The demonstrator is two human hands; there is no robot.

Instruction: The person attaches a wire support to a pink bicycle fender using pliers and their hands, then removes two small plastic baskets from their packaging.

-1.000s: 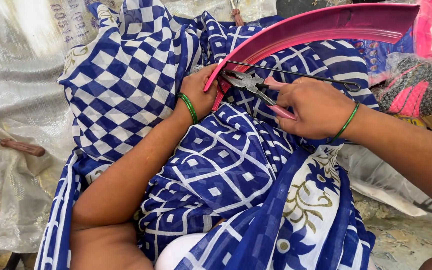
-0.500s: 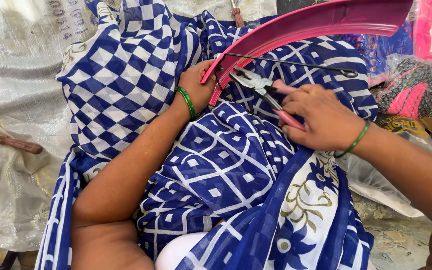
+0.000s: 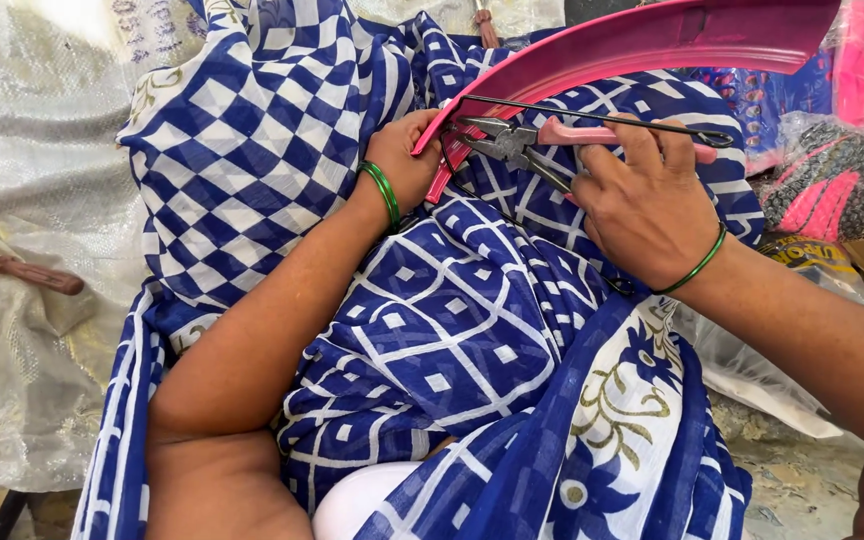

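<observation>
- A blue-and-white patterned cotton garment (image 3: 432,340), checked at the upper left and flowered at the lower right, covered the seated person's lap and filled the centre of the frame.
- A curved pink metal mudguard (image 3: 642,45) swept from the middle of the frame to the upper right corner, its lower end resting over the lap.
- The left hand (image 3: 404,165), a green bangle at its wrist, reached up from the lower left and closed firmly around the mudguard's lower end, steadying it.
- The right hand (image 3: 642,205), entering from the right edge with a green bangle of its own, was wrapped tight around the pink-handled steel pliers (image 3: 517,145), knuckles up, wrist bent slightly inward.
- The pliers' nose pointed left at a thin black wire stay (image 3: 592,115) just under the mudguard's rim; whether the nose actually bit the wire could not be told.
- A brown wooden-handled tool (image 3: 37,275) lay on pale plastic sheeting (image 3: 22,140) at the left edge.
- Judged from this pose, the pliers could slip off the thin wire under a hard squeeze and nip the nearby left fingers, or the springy stay could snap back and scratch the pink paint.
</observation>
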